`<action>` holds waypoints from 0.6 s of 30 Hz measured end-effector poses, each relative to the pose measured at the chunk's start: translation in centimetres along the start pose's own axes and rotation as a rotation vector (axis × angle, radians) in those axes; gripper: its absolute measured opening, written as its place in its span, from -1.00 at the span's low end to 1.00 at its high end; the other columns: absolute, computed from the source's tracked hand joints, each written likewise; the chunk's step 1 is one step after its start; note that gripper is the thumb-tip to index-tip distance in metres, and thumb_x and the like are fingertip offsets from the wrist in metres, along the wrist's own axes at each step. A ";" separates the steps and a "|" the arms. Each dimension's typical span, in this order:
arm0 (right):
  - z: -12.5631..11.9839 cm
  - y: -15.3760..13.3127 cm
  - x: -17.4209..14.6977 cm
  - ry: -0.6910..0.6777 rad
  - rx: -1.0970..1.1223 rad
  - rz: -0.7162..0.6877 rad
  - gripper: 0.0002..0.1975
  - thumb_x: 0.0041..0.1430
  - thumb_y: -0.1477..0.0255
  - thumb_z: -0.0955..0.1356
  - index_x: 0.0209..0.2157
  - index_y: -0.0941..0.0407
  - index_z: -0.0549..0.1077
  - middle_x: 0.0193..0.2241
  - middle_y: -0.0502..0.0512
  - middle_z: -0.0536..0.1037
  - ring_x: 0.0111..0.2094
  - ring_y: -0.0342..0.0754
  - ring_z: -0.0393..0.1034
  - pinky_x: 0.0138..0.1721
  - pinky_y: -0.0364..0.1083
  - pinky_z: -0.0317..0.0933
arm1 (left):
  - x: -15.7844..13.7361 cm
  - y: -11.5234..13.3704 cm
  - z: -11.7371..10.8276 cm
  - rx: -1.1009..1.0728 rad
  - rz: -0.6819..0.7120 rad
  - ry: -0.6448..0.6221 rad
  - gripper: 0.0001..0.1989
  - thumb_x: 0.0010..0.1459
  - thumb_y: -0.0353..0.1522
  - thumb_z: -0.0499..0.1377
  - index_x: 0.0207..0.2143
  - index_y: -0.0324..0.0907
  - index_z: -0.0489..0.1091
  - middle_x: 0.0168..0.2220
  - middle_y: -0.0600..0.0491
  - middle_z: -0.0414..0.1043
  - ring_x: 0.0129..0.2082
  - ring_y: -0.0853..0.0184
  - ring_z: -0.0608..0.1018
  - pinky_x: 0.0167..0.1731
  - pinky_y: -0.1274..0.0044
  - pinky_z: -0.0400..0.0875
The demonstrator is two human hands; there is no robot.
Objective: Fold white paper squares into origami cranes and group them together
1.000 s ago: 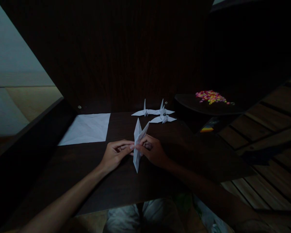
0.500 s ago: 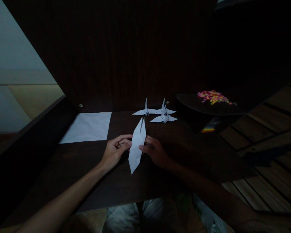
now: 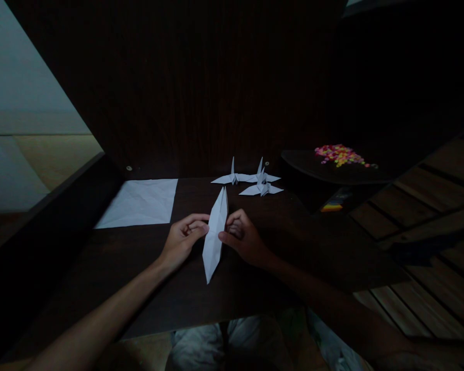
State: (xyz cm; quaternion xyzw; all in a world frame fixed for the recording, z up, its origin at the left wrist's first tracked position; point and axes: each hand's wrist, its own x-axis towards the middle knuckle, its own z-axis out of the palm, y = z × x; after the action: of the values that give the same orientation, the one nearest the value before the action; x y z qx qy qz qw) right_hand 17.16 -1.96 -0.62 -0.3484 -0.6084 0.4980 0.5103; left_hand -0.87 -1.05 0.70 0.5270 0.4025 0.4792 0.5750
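Note:
A long, pointed piece of folded white paper (image 3: 215,234) is held upright-slanting between my hands, above the dark table. My left hand (image 3: 183,238) pinches its left edge between thumb and fingers. On the opposite edge, my right hand (image 3: 244,238) has its thumb against the paper and its fingers curled behind. The top end shows narrow tips side by side; the back layers are hidden. Just beyond stand several folded white paper cranes (image 3: 263,188) with wings spread.
A flat, creased white paper sheet (image 3: 141,202) lies at the left. On a raised rounded shelf (image 3: 301,164) at the right sits a heap of small colourful pieces (image 3: 340,155). A dark panel (image 3: 216,93) rises behind the table, and a low side wall (image 3: 42,211) bounds its left.
The folded paper has turned and looks narrower, its layers closing together, and its lower tip has shifted slightly down and left. My right fingers have curled more and show beside it.

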 end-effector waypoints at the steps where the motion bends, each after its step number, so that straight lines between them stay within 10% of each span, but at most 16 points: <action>1: 0.0 0.0 0.0 0.028 -0.015 -0.013 -0.66 -0.03 0.30 0.45 -0.38 0.05 0.20 -0.46 -0.09 0.36 -0.44 -0.17 0.28 -0.40 -0.16 0.18 | 0.0 -0.1 0.0 -0.016 -0.009 -0.001 -0.70 -0.05 -0.30 0.32 -0.23 -0.23 0.49 -0.46 0.07 0.53 -0.47 0.37 0.52 -0.41 0.59 0.37; 18: -0.6 -0.7 0.3 -0.049 -0.276 -0.063 -0.78 0.18 0.31 0.29 -0.46 0.15 0.39 -0.47 -0.01 0.36 -0.44 -0.15 0.24 -0.39 -0.15 0.11 | -0.1 0.4 0.3 -0.168 -0.144 -0.066 -0.80 -0.06 -0.30 0.34 -0.42 -0.25 0.48 -0.47 0.05 0.50 -0.44 0.36 0.48 -0.39 0.57 0.30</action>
State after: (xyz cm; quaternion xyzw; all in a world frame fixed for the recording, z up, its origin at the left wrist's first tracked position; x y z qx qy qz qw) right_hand 17.71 -1.76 0.09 -0.3838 -0.6938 0.4018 0.4581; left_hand -0.69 -1.24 1.12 0.4623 0.3787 0.4509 0.6630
